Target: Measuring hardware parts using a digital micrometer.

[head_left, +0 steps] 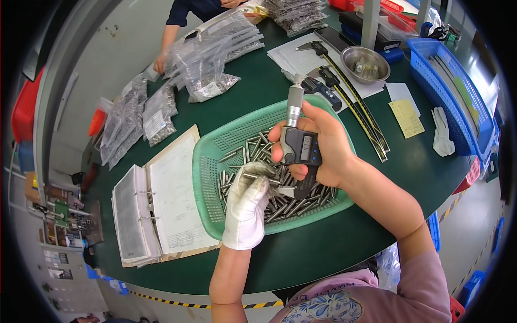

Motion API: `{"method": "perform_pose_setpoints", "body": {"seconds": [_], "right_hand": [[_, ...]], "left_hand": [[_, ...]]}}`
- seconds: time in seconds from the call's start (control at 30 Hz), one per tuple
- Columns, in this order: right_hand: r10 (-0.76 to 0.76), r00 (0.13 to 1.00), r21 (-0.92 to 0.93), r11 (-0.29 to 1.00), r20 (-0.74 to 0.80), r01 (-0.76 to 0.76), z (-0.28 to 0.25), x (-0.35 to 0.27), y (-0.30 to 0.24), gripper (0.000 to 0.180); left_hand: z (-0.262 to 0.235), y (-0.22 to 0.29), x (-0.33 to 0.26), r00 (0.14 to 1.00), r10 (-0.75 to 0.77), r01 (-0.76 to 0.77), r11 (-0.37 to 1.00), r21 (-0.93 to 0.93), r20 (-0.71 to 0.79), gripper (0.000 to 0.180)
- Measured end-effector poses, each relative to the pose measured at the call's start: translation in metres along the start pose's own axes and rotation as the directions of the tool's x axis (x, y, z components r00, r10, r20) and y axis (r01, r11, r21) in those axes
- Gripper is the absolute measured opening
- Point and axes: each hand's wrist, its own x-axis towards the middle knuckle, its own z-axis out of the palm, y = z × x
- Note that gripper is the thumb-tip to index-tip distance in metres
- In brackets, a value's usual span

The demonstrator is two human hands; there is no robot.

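My right hand grips a digital micrometer upright over a green plastic basket filled with several small metal pins. My left hand, in a white glove, pinches one metal pin and holds it at the micrometer's jaws. Both hands hover above the pile of pins.
An open ring binder lies left of the basket. Bags of metal parts are heaped at the back left, near another person's arm. Calipers, a steel bowl, a blue basket, yellow notes and a white glove lie to the right.
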Motion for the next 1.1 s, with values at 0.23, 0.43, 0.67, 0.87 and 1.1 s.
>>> {"method": "perform_pose_setpoints", "body": {"seconds": [0.23,0.43,0.67,0.87,1.1], "right_hand": [[0.004,1.000,-0.004,1.000,-0.019,-0.004,-0.003,-0.001,-0.001,0.058],[-0.017,0.999,-0.049,0.999,-0.043,0.015,0.002,0.001,0.001,0.059],[-0.039,0.999,-0.066,0.997,-0.024,0.037,0.000,0.000,0.002,0.060],[-0.042,0.999,-0.064,0.997,0.025,0.044,0.001,0.000,0.004,0.061],[-0.062,0.996,-0.008,0.998,-0.067,0.062,-0.004,0.000,-0.001,0.059]], "left_hand": [[0.003,-0.002,0.001,1.000,0.015,-0.015,1.000,0.004,0.024,0.016],[0.000,-0.002,0.001,0.998,0.044,-0.045,0.999,0.014,0.053,0.020],[0.000,-0.005,0.002,0.999,0.039,-0.039,0.999,-0.021,0.031,0.020],[-0.001,-0.005,0.001,0.998,0.054,-0.054,0.999,-0.007,-0.016,0.018],[-0.009,0.025,0.000,0.996,0.081,-0.017,0.593,0.805,-0.038,0.013]]}}
